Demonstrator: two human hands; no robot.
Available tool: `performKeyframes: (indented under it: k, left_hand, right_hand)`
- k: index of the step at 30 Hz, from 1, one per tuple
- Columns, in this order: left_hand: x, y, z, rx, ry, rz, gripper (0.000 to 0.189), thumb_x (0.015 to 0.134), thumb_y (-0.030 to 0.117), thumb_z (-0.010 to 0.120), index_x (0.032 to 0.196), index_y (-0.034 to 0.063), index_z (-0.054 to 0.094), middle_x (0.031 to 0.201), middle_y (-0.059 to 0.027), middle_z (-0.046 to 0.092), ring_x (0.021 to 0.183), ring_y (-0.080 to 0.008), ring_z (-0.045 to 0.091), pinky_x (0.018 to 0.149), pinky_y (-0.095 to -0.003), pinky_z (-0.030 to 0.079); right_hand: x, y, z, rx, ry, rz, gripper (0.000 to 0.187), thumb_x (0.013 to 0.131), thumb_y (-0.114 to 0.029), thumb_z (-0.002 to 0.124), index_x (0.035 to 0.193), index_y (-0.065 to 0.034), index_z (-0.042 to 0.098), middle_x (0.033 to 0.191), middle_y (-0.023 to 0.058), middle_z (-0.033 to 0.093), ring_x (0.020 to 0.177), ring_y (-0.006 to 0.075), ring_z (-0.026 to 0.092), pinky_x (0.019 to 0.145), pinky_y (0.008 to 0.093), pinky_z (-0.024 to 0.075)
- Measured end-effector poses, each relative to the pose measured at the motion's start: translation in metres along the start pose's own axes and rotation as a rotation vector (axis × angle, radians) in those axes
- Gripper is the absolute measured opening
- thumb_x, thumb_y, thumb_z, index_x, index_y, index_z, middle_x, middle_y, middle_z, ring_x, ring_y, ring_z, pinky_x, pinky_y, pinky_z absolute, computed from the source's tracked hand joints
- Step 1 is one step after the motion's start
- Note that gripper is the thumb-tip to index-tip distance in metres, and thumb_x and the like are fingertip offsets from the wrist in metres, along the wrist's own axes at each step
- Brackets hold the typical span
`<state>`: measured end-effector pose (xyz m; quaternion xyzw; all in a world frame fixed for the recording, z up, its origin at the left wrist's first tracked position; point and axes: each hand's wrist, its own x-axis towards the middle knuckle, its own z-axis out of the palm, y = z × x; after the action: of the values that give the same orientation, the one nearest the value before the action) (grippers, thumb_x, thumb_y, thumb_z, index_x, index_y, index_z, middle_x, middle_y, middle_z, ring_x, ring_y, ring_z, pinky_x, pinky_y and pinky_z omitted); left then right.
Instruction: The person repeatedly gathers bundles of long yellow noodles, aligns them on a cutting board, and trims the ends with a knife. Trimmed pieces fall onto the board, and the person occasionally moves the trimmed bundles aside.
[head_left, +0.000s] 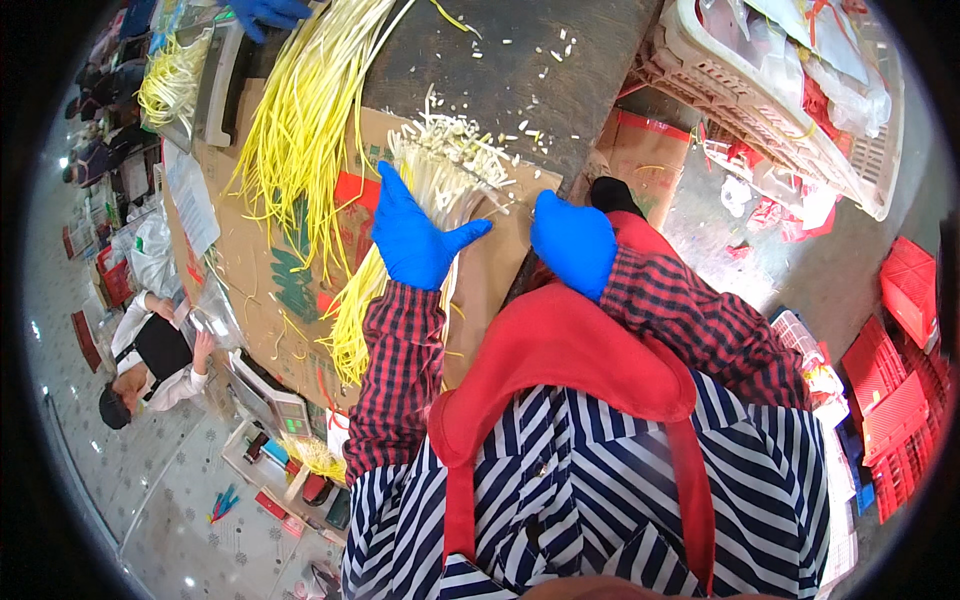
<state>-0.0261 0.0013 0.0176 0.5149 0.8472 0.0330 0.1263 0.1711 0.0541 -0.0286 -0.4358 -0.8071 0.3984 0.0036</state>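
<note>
My left hand (412, 236), in a blue glove, lies over a bunch of yellow chives (439, 196) with its fingers and thumb spread to either side. Whether it grips the stalks cannot be told. White stalk ends fan out beyond the fingertips, and yellow leaves (352, 330) trail past the left wrist. In a blue-gloved fist, my right hand (574, 244) holds a thin knife (484, 184), its handle mostly hidden. The blade reaches in among the white ends. Beneath the bunch lies cardboard (484, 289) on a dark tabletop (442, 67).
A larger pile of yellow chives (307, 142) lies ahead, near another person's blue-gloved hand (266, 11). Trimmed bits (536, 135) litter the tabletop. A plastic crate (757, 90) stands right, with red crates (892, 397) farther off. A scale (274, 401) and a seated person (157, 352) are left.
</note>
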Motion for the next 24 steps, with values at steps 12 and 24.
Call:
performKeyframes:
  k: [12,24]
  left_hand:
    - [-0.005,0.005,0.015,0.085,0.148,-0.040,0.128,0.057,0.054,0.086,0.147,-0.0074,0.020,0.135,-0.0252,0.050,0.112,-0.0388,0.056,0.091,-0.0460,0.046]
    - [-0.008,-0.004,0.022,0.031,0.147,-0.041,0.123,0.063,0.056,0.082,0.148,-0.0053,0.020,0.129,-0.0218,0.053,0.110,-0.0367,0.056,0.089,-0.0484,0.043]
  right_hand:
    - [-0.020,0.006,0.029,-0.003,0.130,-0.003,0.007,0.082,-0.008,0.054,0.084,-0.0015,0.052,0.067,0.0179,0.061,0.057,0.0336,0.064,0.045,0.0462,0.0471]
    - [-0.056,0.043,-0.048,0.217,0.095,0.032,0.019,0.088,-0.022,0.060,0.093,-0.0046,0.054,0.079,0.0208,0.064,0.068,0.0409,0.063,0.057,0.0475,0.0505]
